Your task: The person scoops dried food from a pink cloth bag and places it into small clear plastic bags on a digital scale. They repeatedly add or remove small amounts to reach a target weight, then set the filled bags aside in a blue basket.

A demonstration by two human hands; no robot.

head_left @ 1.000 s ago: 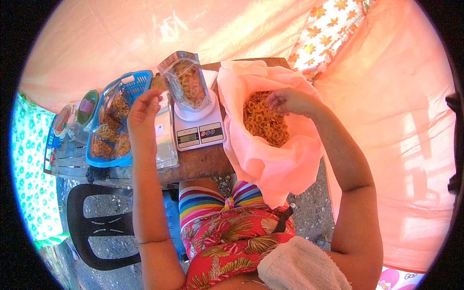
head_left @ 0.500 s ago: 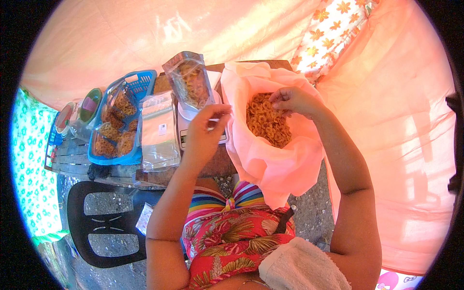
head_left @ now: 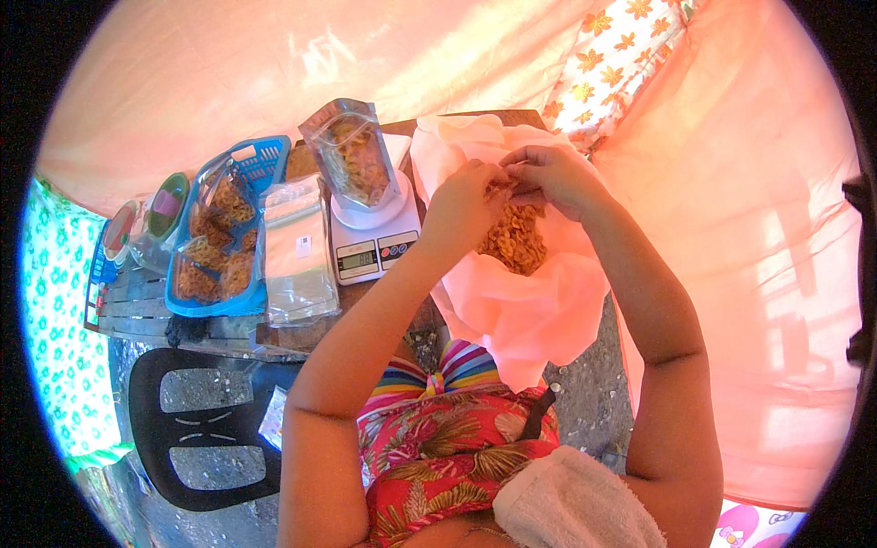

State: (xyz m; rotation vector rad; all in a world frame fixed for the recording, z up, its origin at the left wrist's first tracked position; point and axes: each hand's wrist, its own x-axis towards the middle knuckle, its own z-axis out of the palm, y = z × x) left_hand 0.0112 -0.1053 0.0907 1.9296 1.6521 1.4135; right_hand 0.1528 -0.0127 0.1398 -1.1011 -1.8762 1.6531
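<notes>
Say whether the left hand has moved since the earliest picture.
Yes, rightward: the left hand was left of the white scale and is now right of it, over the pink cloth.

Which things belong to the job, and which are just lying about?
Seemingly in use:
curly snacks, under left hand and right hand
pink cloth around them
scale
filled pouch on it
flat pouches
blue basket

Seemingly just lying about:
black chair
pale towel

Dark digits on scale display (head_left: 357,261); 1 white label (head_left: 304,246) on bag stack (head_left: 294,276), illegible.
</notes>
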